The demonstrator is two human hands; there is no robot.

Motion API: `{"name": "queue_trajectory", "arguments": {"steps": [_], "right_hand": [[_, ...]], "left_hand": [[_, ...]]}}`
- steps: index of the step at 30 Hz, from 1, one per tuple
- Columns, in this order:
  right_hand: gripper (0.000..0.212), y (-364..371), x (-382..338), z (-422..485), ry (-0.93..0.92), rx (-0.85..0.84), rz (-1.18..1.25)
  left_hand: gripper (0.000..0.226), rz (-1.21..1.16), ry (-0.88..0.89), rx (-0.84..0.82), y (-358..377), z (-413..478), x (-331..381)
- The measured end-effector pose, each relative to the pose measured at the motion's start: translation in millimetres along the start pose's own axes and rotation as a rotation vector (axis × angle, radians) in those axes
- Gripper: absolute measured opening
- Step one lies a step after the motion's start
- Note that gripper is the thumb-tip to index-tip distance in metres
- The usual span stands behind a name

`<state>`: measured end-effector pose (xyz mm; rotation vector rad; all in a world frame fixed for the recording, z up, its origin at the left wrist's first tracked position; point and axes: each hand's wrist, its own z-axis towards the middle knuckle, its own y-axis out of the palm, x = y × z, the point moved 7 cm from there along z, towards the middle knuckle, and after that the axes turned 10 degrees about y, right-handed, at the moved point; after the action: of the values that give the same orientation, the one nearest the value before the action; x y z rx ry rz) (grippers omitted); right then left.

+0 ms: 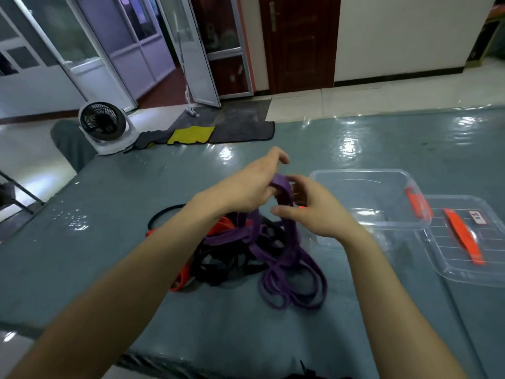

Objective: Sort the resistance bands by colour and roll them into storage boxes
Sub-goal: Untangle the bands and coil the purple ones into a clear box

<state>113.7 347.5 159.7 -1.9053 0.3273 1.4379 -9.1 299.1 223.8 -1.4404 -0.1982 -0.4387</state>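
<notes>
Dead centre of the frame, both hands are up on one purple band [285, 190], lifted above the pile [246, 255]. Left hand [251, 184] has its fingers curled round the top of the loop, thumb tucked under it. Right hand [314, 212] pinches the same loop from the other side, fingers bent in against it and thumb poking out to the left. The band is flat, wide and matte, and it hangs down from the grip in two strands straight into the heap below.

That heap sits on a shiny grey-blue mat [109, 242], just under the hands. It's a proper tangle: more purple loops [289, 277] spilling toward the lower right, black bands [226, 261] knotted through the middle, and orange bands [181, 277] peeking out on the left edge. One thin black loop [161, 214] lies off to the upper left of the pile.

Right of the hands is a clear box [360, 170] with an orange latch, and further right its lid [489, 250] lies flat with an orange handle. A small fan [103, 127] stands at upper left.
</notes>
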Motion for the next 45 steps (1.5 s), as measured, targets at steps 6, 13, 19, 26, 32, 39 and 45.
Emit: {"name": "queue_trajectory", "arguments": {"steps": [6,13,19,26,32,39,45], "right_hand": [[0.009,-30,19,-16,0.062,0.066,0.188],[0.067,-68,53,-32,0.131,0.078,0.340],[0.069,-101,60,-35,0.100,0.488,0.347],[0.046,-101,47,-30,0.059,0.599,0.315],[0.054,-91,55,-18,0.132,0.527,0.245],[0.055,-70,63,-10,0.194,0.427,0.197],[0.049,-73,62,-9,0.218,0.421,0.233]], "left_hand": [[0.086,-0.167,-0.020,-0.034,23,-25,-31],[0.078,0.072,-0.454,-0.279,141,-100,-136],[0.028,0.249,-0.384,-0.247,95,-81,-153],[0.035,0.103,-0.240,-0.026,-34,-48,-106],[0.018,-0.141,-0.176,0.050,-68,-47,-89],[0.035,-0.426,-0.121,0.385,-103,-36,-84],[0.033,-0.472,-0.023,0.470,-138,-17,-70]]}}
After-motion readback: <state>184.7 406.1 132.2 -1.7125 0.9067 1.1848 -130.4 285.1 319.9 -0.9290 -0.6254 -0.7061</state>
